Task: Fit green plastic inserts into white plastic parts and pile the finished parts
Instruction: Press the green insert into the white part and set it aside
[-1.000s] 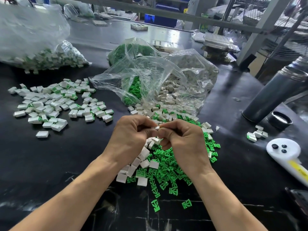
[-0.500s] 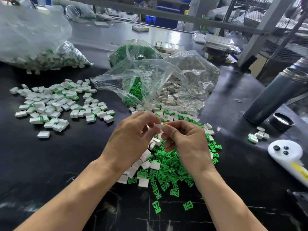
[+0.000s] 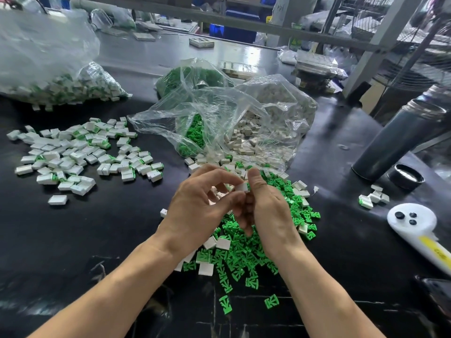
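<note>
Raised slightly, 2 hands (image 3: 240,206) now pinch 1 white part (image 3: 242,187).

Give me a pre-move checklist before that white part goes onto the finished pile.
1. White part held: ok, pinched between right hand and left hand.
2. Green insert fully seated: cannot tell, fingers cover it.
3. Finished pile within view, on the person's left: ok.
4. Path from hands to pile over the black table: ok, nothing stands between.
5. Loose green inserts at hand for the next part: ok.
</note>
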The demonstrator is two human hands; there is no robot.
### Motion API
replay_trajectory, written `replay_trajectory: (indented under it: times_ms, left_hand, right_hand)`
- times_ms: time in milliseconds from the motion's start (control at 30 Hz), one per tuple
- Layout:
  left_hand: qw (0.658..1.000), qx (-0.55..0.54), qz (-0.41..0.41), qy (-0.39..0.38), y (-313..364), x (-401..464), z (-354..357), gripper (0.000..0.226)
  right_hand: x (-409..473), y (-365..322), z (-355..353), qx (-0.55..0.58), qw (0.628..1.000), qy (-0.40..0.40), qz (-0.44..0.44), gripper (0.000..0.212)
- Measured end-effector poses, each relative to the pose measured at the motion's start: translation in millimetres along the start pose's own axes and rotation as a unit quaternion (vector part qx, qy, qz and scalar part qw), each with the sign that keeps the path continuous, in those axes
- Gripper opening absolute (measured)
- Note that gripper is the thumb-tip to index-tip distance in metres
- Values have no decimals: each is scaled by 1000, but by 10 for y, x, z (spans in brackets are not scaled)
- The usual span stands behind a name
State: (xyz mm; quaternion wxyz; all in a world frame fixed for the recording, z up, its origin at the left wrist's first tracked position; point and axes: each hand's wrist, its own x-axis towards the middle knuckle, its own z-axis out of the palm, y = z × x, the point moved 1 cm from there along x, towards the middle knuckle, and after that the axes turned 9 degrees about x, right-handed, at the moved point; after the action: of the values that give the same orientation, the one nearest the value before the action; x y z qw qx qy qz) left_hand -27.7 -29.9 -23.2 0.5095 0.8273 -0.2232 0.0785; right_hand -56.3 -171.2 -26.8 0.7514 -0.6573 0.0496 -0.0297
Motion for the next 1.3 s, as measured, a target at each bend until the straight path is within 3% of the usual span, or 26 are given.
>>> replay_trajectory:
  times_ms: [300, 533, 700, 1100, 1300]
  left_hand:
    - [1000, 0, 18, 19, 25, -2, 31, 16]
    - [999, -25, -12, 30, 43, -8, 98, 22]
    - [998, -49, -7, 44, 61, -11, 95, 22]
    - [996, -68, -16, 57, 31, -23, 111, 12]
    - [995, -79, -20, 50, 13, -18, 117, 13]
  right_hand:
    - [-5, -9, 100, 52, 998, 30, 9, 72]
    - [-11, 36, 174, 112, 992, 34, -47, 63]
    - [52, 94, 255, 73, 992, 44, -88, 72]
    - [86, 146, 317, 36, 990, 107, -84, 41]
    - [86, 148, 287, 18, 988, 104, -110, 57]
